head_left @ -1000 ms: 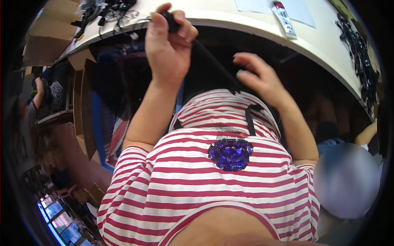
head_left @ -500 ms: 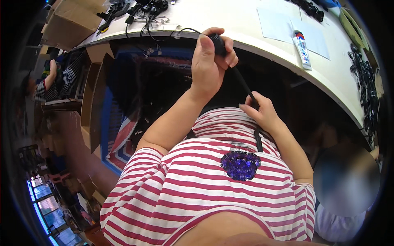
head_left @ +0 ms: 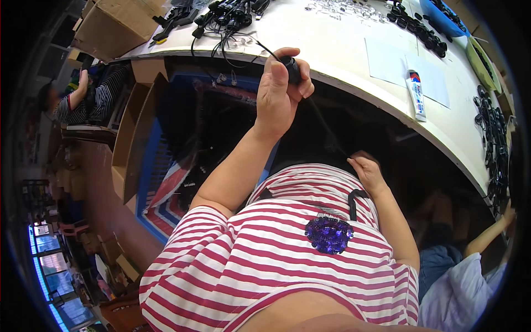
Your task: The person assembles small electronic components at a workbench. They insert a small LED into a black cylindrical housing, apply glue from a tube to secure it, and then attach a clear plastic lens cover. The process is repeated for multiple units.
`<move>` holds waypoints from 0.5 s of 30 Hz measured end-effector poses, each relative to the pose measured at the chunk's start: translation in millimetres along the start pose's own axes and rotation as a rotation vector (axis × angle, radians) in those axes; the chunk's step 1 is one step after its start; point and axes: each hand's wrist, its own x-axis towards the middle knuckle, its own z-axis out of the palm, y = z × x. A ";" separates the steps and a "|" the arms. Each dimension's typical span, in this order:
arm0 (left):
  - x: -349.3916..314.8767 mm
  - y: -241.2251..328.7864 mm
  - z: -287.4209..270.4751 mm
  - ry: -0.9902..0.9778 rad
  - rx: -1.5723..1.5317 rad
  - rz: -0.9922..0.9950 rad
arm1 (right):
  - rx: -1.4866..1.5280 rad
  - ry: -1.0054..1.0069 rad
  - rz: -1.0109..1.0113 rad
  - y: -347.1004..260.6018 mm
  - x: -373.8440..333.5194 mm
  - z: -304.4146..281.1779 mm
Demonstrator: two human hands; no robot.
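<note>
My left hand (head_left: 276, 97) is raised by the table edge, fingers wrapped round a black rounded, knob-like part (head_left: 291, 69). A thin black cord (head_left: 266, 48) leads from that part toward the tangle on the table. Lower and to the right, in front of my striped shirt, my right hand (head_left: 366, 171) is closed in a pinch. Between the hands runs a faint, thin dark strand (head_left: 326, 128), hard to make out against the dark background. Its end appears to be at my right fingertips.
Black cables (head_left: 229, 19) lie tangled at the table's (head_left: 310, 33) left, beside a cardboard box (head_left: 113, 27). A white tube (head_left: 416, 97) rests on paper sheets. Further right are a blue basin (head_left: 442, 19), a green tray (head_left: 484, 63) and black coiled cords (head_left: 492, 144). People sit at both sides.
My right hand has moved down and right, its fingers now pinched. The thick black band between my hands now appears thin and faint. My left hand keeps its grip; the view has shifted.
</note>
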 end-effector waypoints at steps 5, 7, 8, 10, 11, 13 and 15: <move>-11.8 -18.7 -1.3 -0.099 0.073 -0.162 | -0.145 0.152 -0.183 -41.5 23.7 -17.2; -24.9 -36.1 2.0 -0.168 0.119 -0.214 | -0.182 0.338 -0.327 -86.5 44.6 -29.9; -32.5 -42.1 4.0 -0.208 0.164 -0.247 | -0.180 0.393 -0.373 -106.0 54.6 -34.2; -46.1 -52.6 12.9 -0.225 0.180 -0.262 | -0.211 0.442 -0.420 -135.2 70.6 -38.5; -49.9 -55.3 16.7 -0.224 0.218 -0.271 | -0.235 0.437 -0.429 -140.7 76.3 -39.0; -52.3 -59.3 14.0 -0.350 0.302 -0.282 | -0.232 0.284 -0.370 -137.3 85.5 -37.2; -58.4 -66.5 10.1 -0.341 0.314 -0.337 | -0.130 0.257 -0.350 -132.3 87.0 -34.0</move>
